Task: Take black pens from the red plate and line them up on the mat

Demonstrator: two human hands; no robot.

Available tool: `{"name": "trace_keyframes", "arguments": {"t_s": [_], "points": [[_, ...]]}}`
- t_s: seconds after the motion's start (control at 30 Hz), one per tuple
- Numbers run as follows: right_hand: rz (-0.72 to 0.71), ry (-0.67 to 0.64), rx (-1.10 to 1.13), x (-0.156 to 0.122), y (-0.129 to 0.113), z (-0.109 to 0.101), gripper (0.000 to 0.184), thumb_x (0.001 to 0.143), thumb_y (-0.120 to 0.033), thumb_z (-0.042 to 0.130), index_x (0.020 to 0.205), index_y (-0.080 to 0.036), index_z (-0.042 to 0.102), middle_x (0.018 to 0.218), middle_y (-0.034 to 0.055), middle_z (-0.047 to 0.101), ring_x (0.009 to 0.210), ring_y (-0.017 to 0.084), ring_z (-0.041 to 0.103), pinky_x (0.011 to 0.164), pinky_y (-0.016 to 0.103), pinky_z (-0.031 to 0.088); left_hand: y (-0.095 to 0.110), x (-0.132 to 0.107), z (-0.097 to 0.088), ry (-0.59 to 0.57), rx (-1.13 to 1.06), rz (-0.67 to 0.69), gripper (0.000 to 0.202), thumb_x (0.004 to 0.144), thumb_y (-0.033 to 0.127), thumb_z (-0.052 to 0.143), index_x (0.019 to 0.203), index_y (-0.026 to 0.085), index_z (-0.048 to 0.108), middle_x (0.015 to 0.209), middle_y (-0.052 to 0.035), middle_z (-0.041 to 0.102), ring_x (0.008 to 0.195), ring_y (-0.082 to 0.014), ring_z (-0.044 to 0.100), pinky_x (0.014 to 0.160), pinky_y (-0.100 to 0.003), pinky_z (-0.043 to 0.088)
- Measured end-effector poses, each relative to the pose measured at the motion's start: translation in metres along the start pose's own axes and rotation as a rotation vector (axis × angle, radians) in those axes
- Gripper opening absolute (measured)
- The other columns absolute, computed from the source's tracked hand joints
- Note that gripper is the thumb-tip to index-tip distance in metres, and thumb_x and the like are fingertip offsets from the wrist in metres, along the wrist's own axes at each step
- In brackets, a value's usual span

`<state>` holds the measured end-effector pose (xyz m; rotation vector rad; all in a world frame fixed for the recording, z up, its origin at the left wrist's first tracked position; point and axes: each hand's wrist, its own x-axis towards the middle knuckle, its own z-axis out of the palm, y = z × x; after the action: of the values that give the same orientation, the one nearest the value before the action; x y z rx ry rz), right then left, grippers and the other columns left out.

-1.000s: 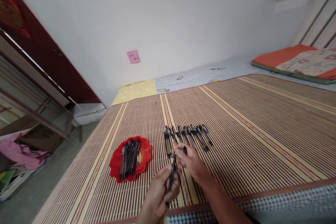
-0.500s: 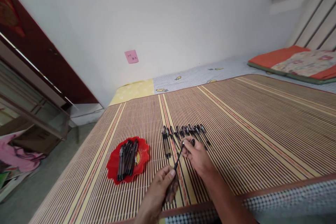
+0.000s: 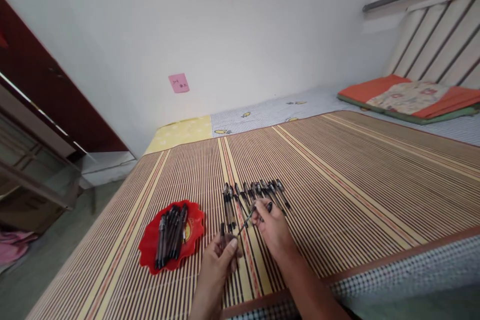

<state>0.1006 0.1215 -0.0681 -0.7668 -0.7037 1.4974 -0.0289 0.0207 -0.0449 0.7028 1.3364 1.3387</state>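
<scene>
While the left hand (image 3: 217, 259) has its thumb and fingers closed round a dark barrel (image 3: 222, 231) that sticks up past them, the right hand (image 3: 270, 223) pinches the upper end of a thin refill (image 3: 246, 221). The refill slants down to the left thumb; whether that thumb grips it too, I cannot tell. A small black piece (image 3: 269, 206) juts from the right hand. Both hands are over the mat (image 3: 318, 185), toward its near edge. Just beyond them, a row of pens (image 3: 258, 189) lies side by side on the mat. Toward the mat's left edge sits a red dish (image 3: 146, 245) with a bundle of pens (image 3: 170, 235) in it. Past the far edge, toward the right, lies an orange quilt (image 3: 405, 95)
</scene>
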Motion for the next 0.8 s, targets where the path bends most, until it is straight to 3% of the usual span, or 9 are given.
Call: {"name": "trace_keyframes", "arguments": {"t_s": [0.17,0.27,0.37,0.43,0.53,0.7,0.8], "points": [[-0.01,-0.088,-0.117,-0.01,0.002,0.008,0.028,0.082,-0.046,0.068,0.08,-0.02,0.059,0.059,-0.0038,0.055,0.05,0.01,0.047,0.048,0.023,0.037,-0.004,-0.004,0.01,0.047,-0.03,0.006,0.045,0.06,0.048,0.089,0.082,0.016,0.066,0.06,0.0051,0.058,0.05,-0.0062,0.047,0.047,-0.017,0.036],[-0.051,-0.056,-0.18,-0.012,-0.01,0.01,0.027,0.084,-0.045,0.064,0.078,-0.02,0.058,0.057,-0.0042,0.054,0.048,0.01,0.046,0.046,0.023,0.036,0.001,-0.007,0.013,0.038,-0.01,0.011,0.043,0.065,0.051,0.085,0.086,0.017,0.068,0.066,0.0023,0.063,0.057,-0.0105,0.056,0.053,-0.02,0.044],[-0.079,-0.027,-0.25,-0.016,-0.018,0.013,0.023,0.087,-0.043,0.06,0.079,-0.021,0.057,0.055,-0.0056,0.052,0.045,0.01,0.043,0.045,0.024,0.034,0.006,-0.008,0.012,0.141,0.101,0.062,0.044,0.075,0.055,0.075,0.098,0.018,0.071,0.09,-0.0056,0.073,0.088,-0.0218,0.067,0.077,-0.03,0.054],[-0.058,-0.099,-0.372,-0.023,-0.02,0.018,0.018,0.087,-0.037,0.059,0.078,-0.021,0.059,0.053,-0.0063,0.05,0.044,0.011,0.042,0.046,0.024,0.034,0.005,-0.008,0.01,0.268,0.191,0.11,0.041,0.08,0.053,0.07,0.102,0.019,0.072,0.109,-0.0086,0.073,0.112,-0.0273,0.063,0.096,-0.036,0.05],[-0.052,-0.285,-0.558,-0.035,-0.015,0.027,0.008,0.082,-0.025,0.061,0.076,-0.021,0.064,0.059,-0.0042,0.056,0.055,0.013,0.051,0.055,0.025,0.039,-0.004,-0.008,0.007,0.374,0.253,0.139,0.034,0.086,0.049,0.063,0.104,0.021,0.071,0.126,-0.0092,0.068,0.131,-0.0292,0.052,0.113,-0.043,0.038],[-0.072,-0.408,-0.631,-0.048,-0.007,0.034,0.008,0.083,-0.02,0.058,0.078,-0.021,0.064,0.073,-0.0005,0.065,0.072,0.017,0.06,0.067,0.027,0.043,-0.018,-0.011,0.012,0.307,0.265,0.225,0.031,0.084,0.048,0.062,0.102,0.024,0.07,0.131,-0.0097,0.065,0.144,-0.0288,0.037,0.119,-0.042,0.03],[-0.09,-0.426,-0.679,-0.046,-0.023,0.029,0.009,0.084,-0.021,0.058,0.078,-0.021,0.065,0.073,-0.0004,0.064,0.073,0.017,0.059,0.067,0.027,0.042,-0.016,-0.017,0.023,0.245,0.237,0.234,0.039,0.083,0.051,0.063,0.111,0.024,0.068,0.137,-0.0102,0.061,0.146,-0.0292,0.033,0.12,-0.041,0.029]]}}
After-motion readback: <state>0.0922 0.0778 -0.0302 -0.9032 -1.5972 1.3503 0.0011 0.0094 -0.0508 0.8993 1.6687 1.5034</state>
